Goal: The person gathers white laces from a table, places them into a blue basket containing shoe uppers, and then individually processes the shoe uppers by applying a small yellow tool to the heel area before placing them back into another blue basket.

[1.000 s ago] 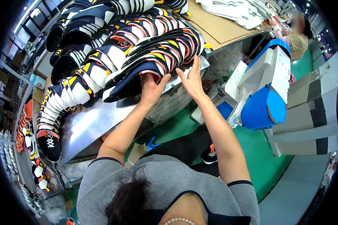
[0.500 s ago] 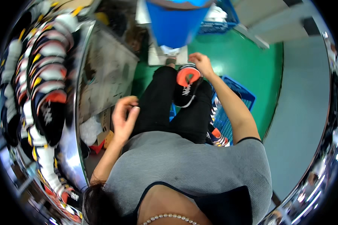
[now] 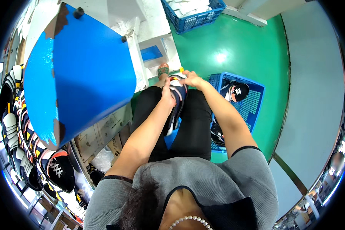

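Observation:
A dark sneaker (image 3: 179, 93) with white and orange-pink trim is held over my lap, turned so that its side shows. My left hand (image 3: 168, 95) grips it along its left side. At its far end, the fingers of my right hand (image 3: 193, 79) are curled in against it; their tips are partly hidden. A small yellow thing (image 3: 181, 70) lies just beyond the shoe, too small to name.
A blue machine housing (image 3: 92, 69) stands close at the left, with rows of sneakers (image 3: 59, 168) below it. At my right, a blue basket (image 3: 261, 100) holds several shoes. Another blue basket (image 3: 197, 26) with white items stands far ahead on the green floor (image 3: 234, 50).
My left hand has come from empty at the left onto the shoe. The shoe has turned from upper-up to side-on. The view has shifted, bringing the blue machine to the left.

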